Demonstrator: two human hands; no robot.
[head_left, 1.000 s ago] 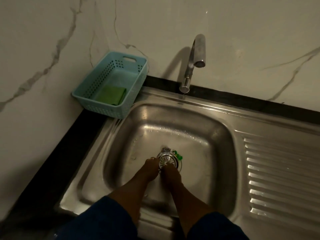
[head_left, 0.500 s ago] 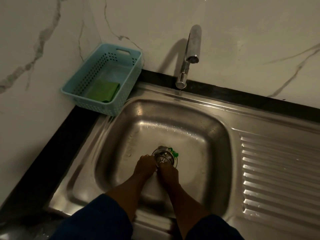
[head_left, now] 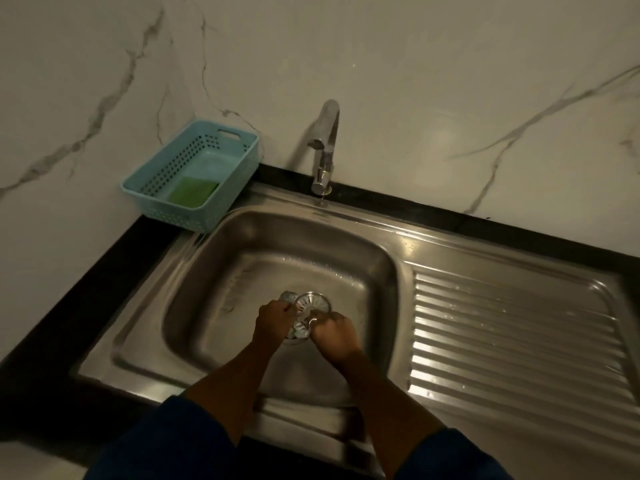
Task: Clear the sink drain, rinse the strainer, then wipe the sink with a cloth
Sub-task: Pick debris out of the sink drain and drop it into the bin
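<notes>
**Two hands grip the strainer low in the sink**

Two veined marble wall panels [head_left: 415,81] meet in the corner at far left, above a black counter strip [head_left: 86,289]. In that corner stands a light blue perforated basket [head_left: 180,216], its near end overlapping the sink's rim. A folded green cloth [head_left: 192,194] lies flat in the basket's near end, well apart from both hands.

Just right of the basket, a chrome faucet [head_left: 323,147] rises from the back ledge, with its spout over the rear of the basin. No water stream shows.

The stainless sink [head_left: 214,306] has scattered droplets on its floor. Both forearms reach in from dark blue sleeves [head_left: 166,445] and cover the basin's near wall.

The left hand [head_left: 273,318] has its fingers curled onto the left edge of the round perforated strainer [head_left: 311,303]. A small shiny piece beside those fingers is too blurred to name.

The strainer sits at the middle of the basin floor, tilted up toward the camera over the drain opening [head_left: 297,336].

The right hand [head_left: 332,332] is curled and pinches the strainer's lower right edge. Its fingertips are hidden behind its knuckles.

At far right the ribbed drainboard [head_left: 512,341] carries a few wet glints.
</notes>
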